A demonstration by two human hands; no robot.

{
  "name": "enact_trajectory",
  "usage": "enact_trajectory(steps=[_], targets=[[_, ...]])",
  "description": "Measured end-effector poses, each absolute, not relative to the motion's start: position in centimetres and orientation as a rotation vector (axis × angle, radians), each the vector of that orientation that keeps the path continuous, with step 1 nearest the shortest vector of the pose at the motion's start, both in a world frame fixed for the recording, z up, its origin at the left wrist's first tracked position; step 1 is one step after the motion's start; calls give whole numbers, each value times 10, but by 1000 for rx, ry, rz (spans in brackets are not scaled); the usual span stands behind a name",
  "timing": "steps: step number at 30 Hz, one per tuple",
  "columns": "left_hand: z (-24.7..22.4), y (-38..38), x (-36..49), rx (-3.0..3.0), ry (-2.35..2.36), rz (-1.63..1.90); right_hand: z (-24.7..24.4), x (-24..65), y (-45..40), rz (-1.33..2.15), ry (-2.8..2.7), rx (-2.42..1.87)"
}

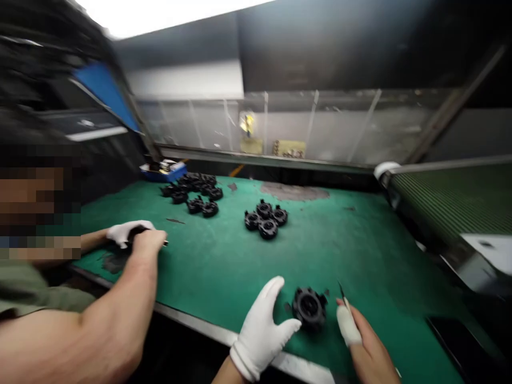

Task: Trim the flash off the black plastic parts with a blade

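A black knobbly wheel-like part (pixel 309 308) rests on the green mat (pixel 224 266) close in front of me, with small black scraps beside it. Just to its left, my left hand (pixel 264 328), in a white glove, is open with thumb and fingers spread; the thumb reaches close to the part's edge, and whether it touches I cannot tell. To the right of the part, my right hand (pixel 362 336), bare except for a pale wrap on the thumb, is closed on a slim pointed tool (pixel 343 294). The tool's dark tip points away from me; its exact kind is unclear.
Several similar black wheels (pixel 267 216) sit mid-mat, and a larger group (pixel 196 186) lies at back left near a blue tray (pixel 165 169). A co-worker's hands (pixel 140 237) handle a dark object at left. Right are a ribbed green conveyor (pixel 448 186) and a dark flat slab (pixel 460 341).
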State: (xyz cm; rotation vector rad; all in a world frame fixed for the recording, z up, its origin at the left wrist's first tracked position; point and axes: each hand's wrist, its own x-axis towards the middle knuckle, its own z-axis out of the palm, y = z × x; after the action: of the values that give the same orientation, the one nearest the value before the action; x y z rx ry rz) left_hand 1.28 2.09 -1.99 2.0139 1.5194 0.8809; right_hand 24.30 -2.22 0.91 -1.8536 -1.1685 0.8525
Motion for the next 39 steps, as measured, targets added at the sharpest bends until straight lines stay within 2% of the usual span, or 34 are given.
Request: enact_trajectory(steps=[7,14,23,30,35,39], targets=[[3,44,77,2051,1229,706,13,287,-39,946,-1446,-1774],[13,19,42,2036,1127,616,42,315,-65,854,-2036,-1692],[2,10,29,2087,1074,672,52,293,-43,721,-2530,-1592],[4,12,31,2076,1048,709,60,288,-23,397,-2719,-1633],[5,12,34,2076,1073,719,47,336,3,2,-2577,-2111],[12,16,29,2133,1037,649,41,355,2,221,-2364,-2002]])
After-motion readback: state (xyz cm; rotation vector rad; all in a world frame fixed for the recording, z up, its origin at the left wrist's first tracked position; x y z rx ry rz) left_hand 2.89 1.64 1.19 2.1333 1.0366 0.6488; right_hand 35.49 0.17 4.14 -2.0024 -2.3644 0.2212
